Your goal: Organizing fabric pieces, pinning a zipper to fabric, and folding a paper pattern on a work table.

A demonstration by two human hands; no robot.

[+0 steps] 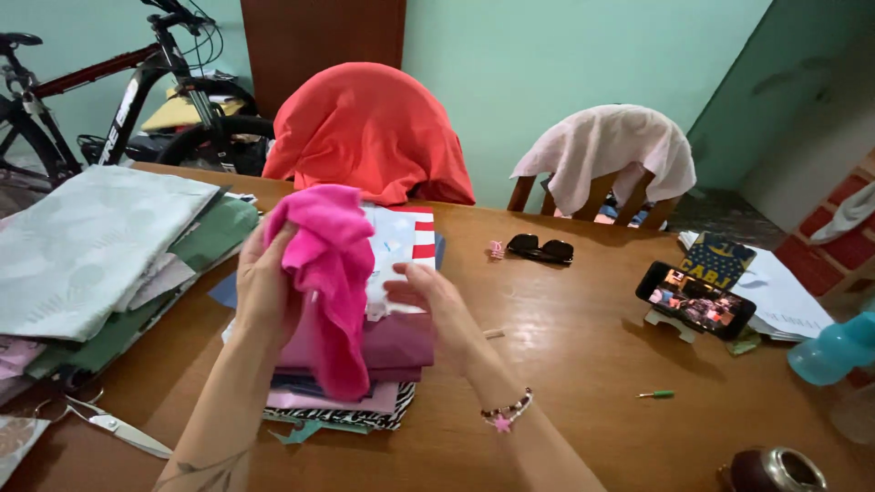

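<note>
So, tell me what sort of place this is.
Probably a room in a home: a wooden dining table with chairs draped in clothes, a bicycle parked by the wall, and both hands handling a pink cloth above stacked fabrics.
</note>
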